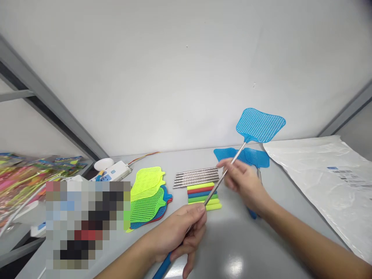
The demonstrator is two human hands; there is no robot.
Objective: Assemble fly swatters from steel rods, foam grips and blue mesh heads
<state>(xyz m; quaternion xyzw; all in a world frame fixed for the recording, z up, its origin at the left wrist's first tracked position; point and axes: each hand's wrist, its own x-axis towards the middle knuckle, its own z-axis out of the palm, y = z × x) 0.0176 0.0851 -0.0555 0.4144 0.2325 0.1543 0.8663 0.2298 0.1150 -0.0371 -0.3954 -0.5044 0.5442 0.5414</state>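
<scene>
A blue fly swatter (pixel 259 125) with a thin metal rod is raised above the grey table (pixel 232 248). My left hand (pixel 178 232) is closed round the rod near its blue handle. Further up the rod, my right hand (pixel 242 180) pinches it with the fingertips. Just beyond my left hand lie several metal rods (pixel 196 177) and a row of coloured handles (pixel 202 193). A pile of green, blue and red swatter heads (pixel 148 193) lies to their left.
More blue swatter heads (pixel 255 157) lie behind my right hand. A large clear plastic bag (pixel 325 178) covers the table's right side. A white power strip (pixel 114 171) and packaged coloured swatters (pixel 26 174) sit at the left. The wall stands close behind.
</scene>
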